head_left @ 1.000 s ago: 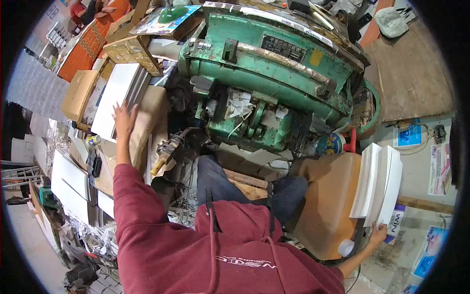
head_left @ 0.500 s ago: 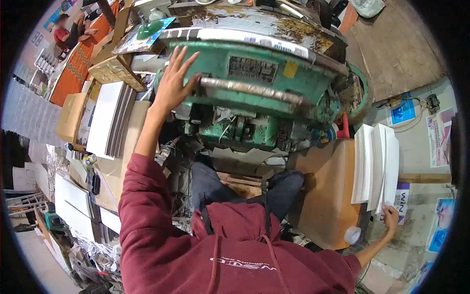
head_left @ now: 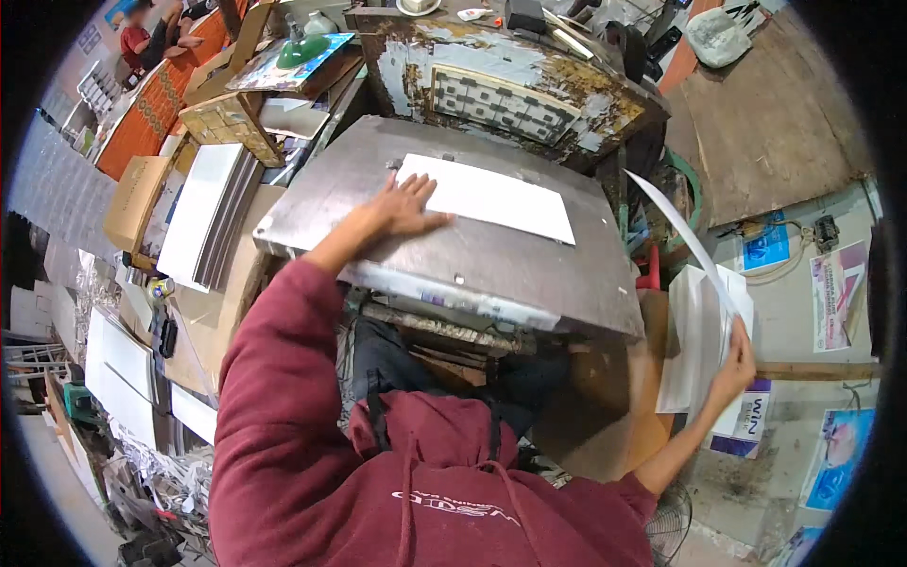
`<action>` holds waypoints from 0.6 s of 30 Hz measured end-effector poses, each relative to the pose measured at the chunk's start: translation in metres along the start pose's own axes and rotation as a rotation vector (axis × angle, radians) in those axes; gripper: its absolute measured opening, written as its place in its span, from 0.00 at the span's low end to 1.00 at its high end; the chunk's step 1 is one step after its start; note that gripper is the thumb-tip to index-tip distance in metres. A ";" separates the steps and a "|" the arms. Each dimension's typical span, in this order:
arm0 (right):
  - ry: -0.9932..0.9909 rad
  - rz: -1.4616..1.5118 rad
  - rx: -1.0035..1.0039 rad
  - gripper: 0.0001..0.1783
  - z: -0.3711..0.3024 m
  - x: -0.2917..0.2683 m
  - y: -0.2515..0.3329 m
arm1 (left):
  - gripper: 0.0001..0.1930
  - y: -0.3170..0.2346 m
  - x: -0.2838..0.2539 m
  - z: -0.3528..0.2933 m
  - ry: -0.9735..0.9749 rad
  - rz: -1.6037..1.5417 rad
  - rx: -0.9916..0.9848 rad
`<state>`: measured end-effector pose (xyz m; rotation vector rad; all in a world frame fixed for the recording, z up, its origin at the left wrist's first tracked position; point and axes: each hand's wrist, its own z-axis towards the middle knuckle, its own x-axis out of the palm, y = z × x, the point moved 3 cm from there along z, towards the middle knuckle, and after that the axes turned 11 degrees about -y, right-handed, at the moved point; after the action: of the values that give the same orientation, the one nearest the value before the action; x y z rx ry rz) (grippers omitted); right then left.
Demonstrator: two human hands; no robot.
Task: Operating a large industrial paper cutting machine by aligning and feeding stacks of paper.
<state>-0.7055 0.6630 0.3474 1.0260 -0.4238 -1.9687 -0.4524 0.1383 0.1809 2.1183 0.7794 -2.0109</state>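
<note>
Two bare hands are at work in the head view I watch from afar. On a grey metal plate [head_left: 539, 279] in front of the person lies a white sheet [head_left: 505, 200], flat, its long axis running left to right and slanting slightly toward the person at the right end. The left hand [head_left: 408, 210] is nearer to it: palm down, fingers spread over its left end, grasping nothing. Well apart, beyond the plate's right side, the right hand [head_left: 739, 357] has its fingers closed on the near end of a raised sheet [head_left: 688, 229], white and bowed. From that grip the raised sheet runs away from the person and curves leftward, its far tip close to the plate's right edge. Just beneath stands a white paper stack [head_left: 682, 335]; the wrist hides part of it, so I cannot tell whether the raised sheet touches it.
</note>
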 end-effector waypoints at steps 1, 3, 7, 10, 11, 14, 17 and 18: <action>0.090 0.126 0.044 0.15 -0.008 0.025 0.006 | 0.55 -0.005 0.006 -0.023 -0.037 -0.035 0.048; 0.322 0.287 0.014 0.15 -0.028 0.079 0.010 | 0.55 -0.023 0.009 -0.078 -0.112 0.012 0.152; 0.776 0.365 0.067 0.16 -0.066 0.178 0.042 | 0.43 -0.061 -0.001 -0.173 -0.210 -0.006 0.282; 0.956 0.297 0.189 0.16 -0.064 0.231 0.033 | 0.35 -0.060 -0.010 -0.218 -0.301 0.091 0.266; 0.958 0.294 0.187 0.16 -0.060 0.246 0.027 | 0.35 -0.058 -0.021 -0.225 -0.302 0.087 0.264; 1.019 0.491 0.199 0.17 -0.044 0.272 0.031 | 0.31 -0.027 -0.061 -0.251 -0.455 0.082 0.022; 0.695 0.602 0.210 0.16 -0.021 0.242 0.065 | 0.33 0.021 -0.105 -0.290 -0.799 0.178 -0.317; 0.590 0.558 0.119 0.15 -0.014 0.227 0.071 | 0.34 0.042 -0.115 -0.303 -0.905 0.333 -0.408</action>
<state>-0.7246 0.4389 0.2686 1.3311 -0.4356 -1.0977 -0.1605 0.1987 0.3143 0.8788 0.5431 -2.0648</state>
